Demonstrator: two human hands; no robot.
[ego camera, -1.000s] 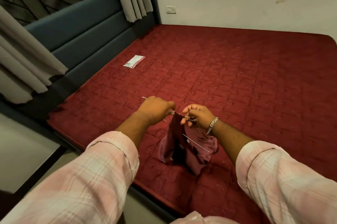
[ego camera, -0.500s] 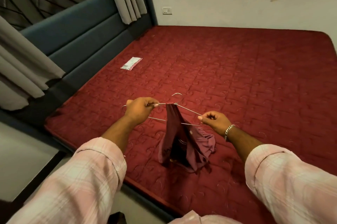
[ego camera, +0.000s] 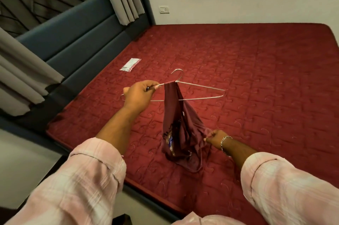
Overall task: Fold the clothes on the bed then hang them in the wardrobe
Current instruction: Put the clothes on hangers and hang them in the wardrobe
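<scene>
Maroon shirt (ego camera: 180, 129) is bunched on the wire hanger (ego camera: 200, 92) above the bed (ego camera: 256, 78); your left hand (ego camera: 140, 94) grips the hanger, right hand (ego camera: 213, 137) pinches its hem. Straightening and the wardrobe trip are left, I'd say.

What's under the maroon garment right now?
The maroon garment hangs from the wire hanger over the red mattress. Mattress directly beneath its lower end is covered.

Maroon garment (ego camera: 180, 124), silver hanger (ego camera: 201, 87), red quilted mattress (ego camera: 256, 78), pink plaid sleeves (ego camera: 82, 179).
</scene>
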